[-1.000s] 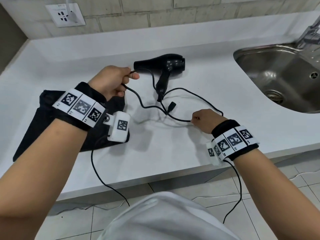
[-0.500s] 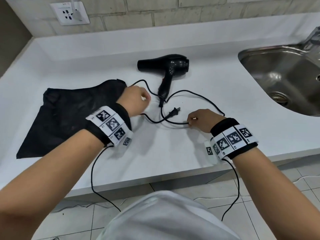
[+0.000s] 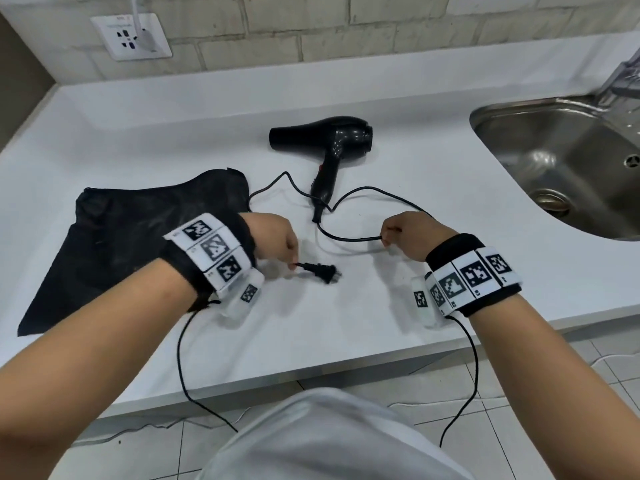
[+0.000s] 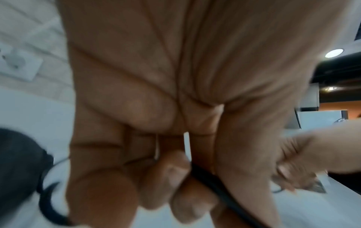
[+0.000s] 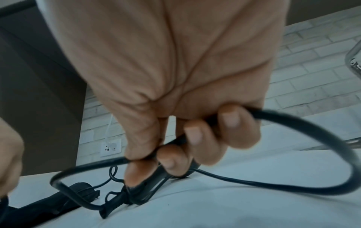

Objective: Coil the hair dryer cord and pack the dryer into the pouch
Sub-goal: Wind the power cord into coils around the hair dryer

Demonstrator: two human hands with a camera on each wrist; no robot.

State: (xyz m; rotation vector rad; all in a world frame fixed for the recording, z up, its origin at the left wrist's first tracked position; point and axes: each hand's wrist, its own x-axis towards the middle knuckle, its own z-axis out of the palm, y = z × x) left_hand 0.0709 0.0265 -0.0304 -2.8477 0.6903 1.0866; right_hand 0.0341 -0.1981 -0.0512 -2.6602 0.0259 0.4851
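A black hair dryer (image 3: pixel 332 142) lies on its side on the white counter (image 3: pixel 346 323), nozzle pointing left. Its black cord (image 3: pixel 349 237) runs from the handle in loose loops toward me. My left hand (image 3: pixel 277 242) pinches the cord just behind the plug (image 3: pixel 323 273), which lies near the counter's middle; the left wrist view shows the cord (image 4: pixel 213 183) between curled fingers. My right hand (image 3: pixel 405 237) grips the cord further along, and in the right wrist view the cord (image 5: pixel 293 118) loops round its curled fingers. A flat black pouch (image 3: pixel 131 233) lies at the left, under my left wrist.
A steel sink (image 3: pixel 568 161) is set into the counter at the right, with a tap (image 3: pixel 623 77) above it. A wall socket (image 3: pixel 130 38) with a white plug in it sits on the brick wall at the back left. Thin sensor cables hang from both wrists over the counter's front edge.
My left hand has come down from near the dryer's nozzle toward me and now pinches the cord at the plug. The plug has slid left and nearer. My right hand stays holding the cord.
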